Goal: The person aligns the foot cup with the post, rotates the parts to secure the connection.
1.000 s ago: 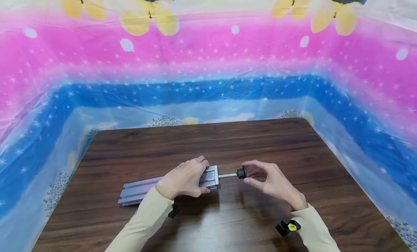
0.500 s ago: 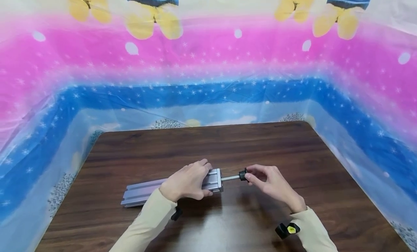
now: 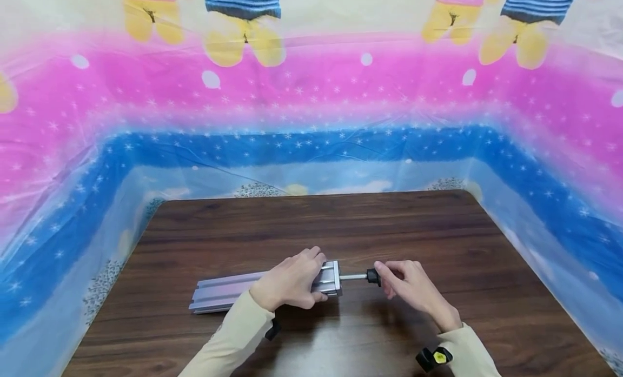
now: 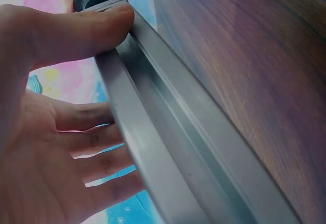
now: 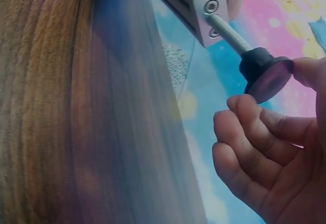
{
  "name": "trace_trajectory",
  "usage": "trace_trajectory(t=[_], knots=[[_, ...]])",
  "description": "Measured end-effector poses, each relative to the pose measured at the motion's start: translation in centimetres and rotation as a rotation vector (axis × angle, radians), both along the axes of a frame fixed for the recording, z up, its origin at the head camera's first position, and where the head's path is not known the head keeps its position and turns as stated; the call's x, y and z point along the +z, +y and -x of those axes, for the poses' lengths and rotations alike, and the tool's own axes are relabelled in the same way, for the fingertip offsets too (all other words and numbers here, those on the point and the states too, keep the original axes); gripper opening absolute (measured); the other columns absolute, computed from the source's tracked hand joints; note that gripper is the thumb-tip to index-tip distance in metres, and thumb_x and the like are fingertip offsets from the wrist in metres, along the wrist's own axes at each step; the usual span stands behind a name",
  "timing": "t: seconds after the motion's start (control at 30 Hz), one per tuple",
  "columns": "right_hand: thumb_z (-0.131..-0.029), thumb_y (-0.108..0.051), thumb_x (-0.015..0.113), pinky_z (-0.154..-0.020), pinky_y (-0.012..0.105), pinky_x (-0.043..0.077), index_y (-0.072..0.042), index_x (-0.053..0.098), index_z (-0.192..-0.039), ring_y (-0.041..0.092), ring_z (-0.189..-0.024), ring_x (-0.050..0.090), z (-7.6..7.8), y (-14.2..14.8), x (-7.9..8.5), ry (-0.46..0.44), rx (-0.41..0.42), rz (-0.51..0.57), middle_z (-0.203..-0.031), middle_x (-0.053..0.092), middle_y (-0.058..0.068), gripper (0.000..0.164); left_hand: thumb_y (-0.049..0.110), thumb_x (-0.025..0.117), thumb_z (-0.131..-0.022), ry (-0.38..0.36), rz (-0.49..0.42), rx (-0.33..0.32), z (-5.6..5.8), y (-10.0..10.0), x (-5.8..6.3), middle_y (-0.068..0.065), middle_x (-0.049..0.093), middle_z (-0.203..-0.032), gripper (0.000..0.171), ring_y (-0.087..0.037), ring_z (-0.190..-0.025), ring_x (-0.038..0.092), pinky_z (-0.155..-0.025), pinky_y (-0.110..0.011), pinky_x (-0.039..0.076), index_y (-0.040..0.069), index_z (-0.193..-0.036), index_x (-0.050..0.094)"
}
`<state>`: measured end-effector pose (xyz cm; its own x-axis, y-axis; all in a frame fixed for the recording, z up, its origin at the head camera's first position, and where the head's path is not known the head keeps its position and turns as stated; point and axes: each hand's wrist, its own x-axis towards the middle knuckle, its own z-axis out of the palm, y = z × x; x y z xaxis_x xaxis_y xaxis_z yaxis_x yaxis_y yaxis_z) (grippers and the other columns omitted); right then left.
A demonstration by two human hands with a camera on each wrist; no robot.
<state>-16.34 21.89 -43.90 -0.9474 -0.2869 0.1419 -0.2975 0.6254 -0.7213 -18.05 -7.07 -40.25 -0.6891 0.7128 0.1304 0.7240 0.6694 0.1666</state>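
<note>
A silver aluminium profile (image 3: 226, 293) lies slantwise over the table, with a metal end plate (image 5: 209, 15) on its right end. My left hand (image 3: 292, 284) grips it close to that plate, its thumb across the grooved face in the left wrist view. From the plate sticks out a threaded rod (image 5: 230, 34), most of its length showing. At the rod's outer end is a black levelling foot (image 5: 269, 77) with a round disc base. My right hand (image 3: 413, 290) pinches the foot's rim between thumb and fingertips; the other fingers are curled below it.
A dark wood-grain table (image 3: 233, 231) carries the work. A printed curtain (image 3: 311, 144) in pink and blue stands round its back and sides. Black wrist-worn devices, such as the one by the right sleeve (image 3: 434, 358), sit at both wrists.
The right thumb and fingers have turned around the black foot, from a wide hold to a closer pinch with the thumb higher. The left hand keeps its grip. The head view has shifted slightly.
</note>
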Motion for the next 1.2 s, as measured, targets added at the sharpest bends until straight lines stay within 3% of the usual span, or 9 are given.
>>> trace_trajectory(t=[0.17, 0.27, 0.33, 0.43, 0.5, 0.6, 0.77, 1.07, 1.2], knots=[[-0.109, -0.041, 0.041, -0.056, 0.025, 0.047, -0.020, 0.063, -0.063, 0.024, -0.054, 0.063, 0.0, -0.2, -0.6, 0.001, -0.036, -0.014, -0.053, 0.060, -0.010, 0.055, 0.036, 0.084, -0.077, 0.018, -0.006, -0.007, -0.1, -0.1, -0.1, -0.004, 0.055, -0.098, 0.051, -0.015, -0.080, 0.047, -0.064, -0.026, 0.046, 0.003, -0.108, 0.060], [-0.110, -0.038, 0.038, -0.058, 0.024, 0.047, -0.016, 0.065, -0.068, 0.021, -0.055, 0.065, -0.2, -0.1, -0.8, -0.004, -0.031, -0.013, -0.056, 0.062, -0.009, 0.055, 0.036, 0.084, -0.076, 0.020, -0.015, -0.015, -0.2, -0.1, -0.4, -0.003, 0.055, -0.097, 0.051, -0.014, -0.079, 0.047, -0.064, -0.026, 0.045, 0.003, -0.107, 0.060], [-0.110, -0.036, 0.040, -0.062, 0.024, 0.050, -0.013, 0.070, -0.082, 0.018, -0.060, 0.067, -0.5, 0.2, -0.9, -0.002, -0.012, 0.004, -0.064, 0.066, -0.006, 0.047, 0.036, 0.084, -0.077, 0.017, -0.014, -0.021, -0.3, 0.0, -0.5, -0.003, 0.054, -0.096, 0.051, -0.014, -0.079, 0.046, -0.064, -0.025, 0.045, 0.003, -0.107, 0.060], [-0.105, -0.032, 0.054, -0.070, 0.026, 0.054, -0.016, 0.069, -0.113, 0.011, -0.077, 0.070, -1.0, 0.8, -1.0, 0.029, 0.028, 0.044, -0.093, 0.073, 0.000, 0.023, 0.037, 0.084, -0.077, 0.008, -0.001, -0.019, -0.3, 0.1, -0.6, -0.003, 0.053, -0.095, 0.050, -0.014, -0.078, 0.045, -0.064, -0.025, 0.044, 0.005, -0.107, 0.060], [-0.098, -0.029, 0.067, -0.078, 0.029, 0.056, -0.023, 0.062, -0.131, 0.008, -0.091, 0.070, -1.3, 1.2, -1.0, 0.070, 0.059, 0.062, -0.115, 0.072, 0.001, 0.033, 0.037, 0.084, -0.077, 0.008, 0.011, -0.015, -0.2, 0.1, -0.5, -0.002, 0.053, -0.095, 0.050, -0.013, -0.077, 0.044, -0.064, -0.025, 0.043, 0.005, -0.107, 0.060], [-0.089, -0.023, 0.078, -0.082, 0.032, 0.057, -0.028, 0.057, -0.138, 0.006, -0.099, 0.069, -1.4, 1.6, -1.2, 0.147, 0.120, 0.065, -0.132, 0.067, 0.001, 0.054, 0.038, 0.084, -0.077, 0.005, 0.023, -0.007, 0.0, 0.1, -0.4, -0.002, 0.054, -0.095, 0.051, -0.013, -0.077, 0.045, -0.064, -0.025, 0.043, 0.006, -0.108, 0.060], [-0.087, -0.019, 0.080, -0.078, 0.035, 0.059, -0.025, 0.060, -0.135, 0.007, -0.090, 0.072, -1.3, 1.7, -1.6, 0.176, 0.184, 0.097, -0.124, 0.071, 0.004, 0.052, 0.037, 0.085, -0.075, -0.009, 0.025, -0.002, 0.1, 0.0, -0.4, -0.002, 0.056, -0.097, 0.053, -0.012, -0.078, 0.046, -0.066, -0.026, 0.046, 0.005, -0.110, 0.061], [-0.091, -0.022, 0.076, -0.077, 0.032, 0.058, -0.016, 0.065, -0.132, 0.002, -0.083, 0.069, -1.2, 1.5, -1.7, 0.174, 0.128, 0.057, -0.097, 0.075, -0.009, 0.042, 0.040, 0.086, -0.073, -0.014, 0.014, 0.002, 0.1, 0.0, -0.2, -0.001, 0.058, -0.098, 0.056, -0.011, -0.077, 0.049, -0.068, -0.026, 0.048, 0.005, -0.110, 0.063], [-0.094, -0.021, 0.073, -0.075, 0.029, 0.057, -0.010, 0.065, -0.132, 0.002, -0.082, 0.068, -1.1, 1.3, -1.6, 0.169, 0.124, 0.055, -0.096, 0.074, -0.007, 0.040, 0.041, 0.087, -0.071, -0.023, 0.025, 0.008, 0.1, -0.1, -0.1, 0.000, 0.058, -0.097, 0.056, -0.010, -0.076, 0.049, -0.069, -0.026, 0.048, 0.006, -0.109, 0.064]])
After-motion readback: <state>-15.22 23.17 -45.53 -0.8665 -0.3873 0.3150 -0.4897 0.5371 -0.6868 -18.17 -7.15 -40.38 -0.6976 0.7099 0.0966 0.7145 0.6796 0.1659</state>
